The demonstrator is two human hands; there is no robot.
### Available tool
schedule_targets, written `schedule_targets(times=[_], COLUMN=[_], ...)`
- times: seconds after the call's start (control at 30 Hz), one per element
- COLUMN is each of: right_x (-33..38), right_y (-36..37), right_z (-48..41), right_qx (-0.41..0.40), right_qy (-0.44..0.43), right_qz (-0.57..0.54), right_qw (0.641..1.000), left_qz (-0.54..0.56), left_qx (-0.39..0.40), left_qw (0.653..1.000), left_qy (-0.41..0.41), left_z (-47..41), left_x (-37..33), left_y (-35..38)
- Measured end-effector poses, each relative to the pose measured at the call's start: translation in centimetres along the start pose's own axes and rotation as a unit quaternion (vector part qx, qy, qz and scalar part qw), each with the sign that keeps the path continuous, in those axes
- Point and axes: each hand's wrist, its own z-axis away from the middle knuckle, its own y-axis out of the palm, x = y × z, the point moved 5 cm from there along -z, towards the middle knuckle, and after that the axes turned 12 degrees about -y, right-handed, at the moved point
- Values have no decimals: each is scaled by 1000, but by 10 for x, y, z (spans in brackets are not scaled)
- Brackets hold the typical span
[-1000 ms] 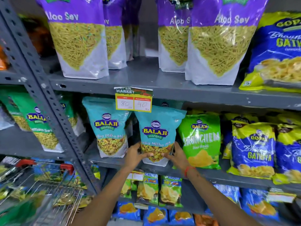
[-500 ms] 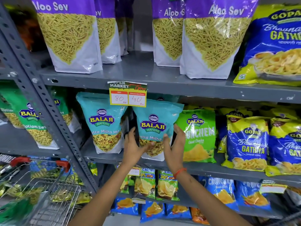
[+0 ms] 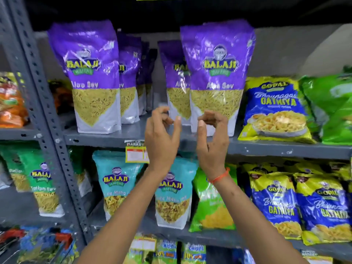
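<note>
I've got the grey perforated steel shelving rack (image 3: 266,147) filling my view, its upper shelf running across at the height of the hands. Standing upright on that shelf is the tall purple-and-white plastic Aloo Sev pouch (image 3: 219,79), front of its row and just right of centre, with a second purple Aloo Sev pouch (image 3: 176,88) tucked behind its left edge. Further left stands another purple-and-white pouch (image 3: 91,73), well apart from the first. To the right, a blue-and-yellow Gathiya bag (image 3: 274,107) leans back on the same shelf.

One shelf down I see two teal Balaji pouches (image 3: 116,180), both upright, and a bright green snack bag (image 3: 213,216) just beside them on the right.

Now the hands. My left hand (image 3: 162,138) and right hand (image 3: 212,138) are both raised in front of the upper shelf edge, near each other but not touching. Fingers loosely curled, thumbs up, nothing between them: both are empty. The right hand sits in front of the bottom of the front purple pouch; whether it touches, I can't tell.

A yellow paper price label (image 3: 136,154) hangs from the shelf edge beside the left hand. A thin red thread (image 3: 221,176) circles the right wrist.
</note>
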Motion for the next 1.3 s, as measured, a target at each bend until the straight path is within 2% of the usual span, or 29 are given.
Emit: schedule_targets(times=[0.1, 0.17, 0.23, 0.37, 0.53, 0.73, 1.03, 1.3], right_x=[-22, -47, -71, -99, -104, -88, -72, -71], right_y=[-7, -12, -16, -19, -26, -16, 24, 31], right_z=[-28, -37, -37, -29, -28, -20, -13, -11], right_qx=[33, 48, 73, 144, 143, 207, 212, 210], right_qy=[-27, 9, 72, 154, 159, 131, 160, 189], right_qz=[120, 190, 211, 183, 159, 102, 45, 32], right_qw=[992, 981, 972, 960, 964, 964, 963, 959], left_qz=[-28, -37, -50, -45, -51, -82, -74, -64], left_qx=[41, 111, 178, 224, 242, 245, 290, 300], left_qw=[998, 990, 975, 962, 956, 952, 932, 928], left_qy=[-33, -79, -120, -151, -160, -163, -203, -212], left_z=[-26, -34, -34, -19, -16, -32, -65, -68], left_x=[-4, 1, 9, 19, 21, 37, 83, 84], left_y=[30, 55, 78, 102, 100, 67, 40, 36])
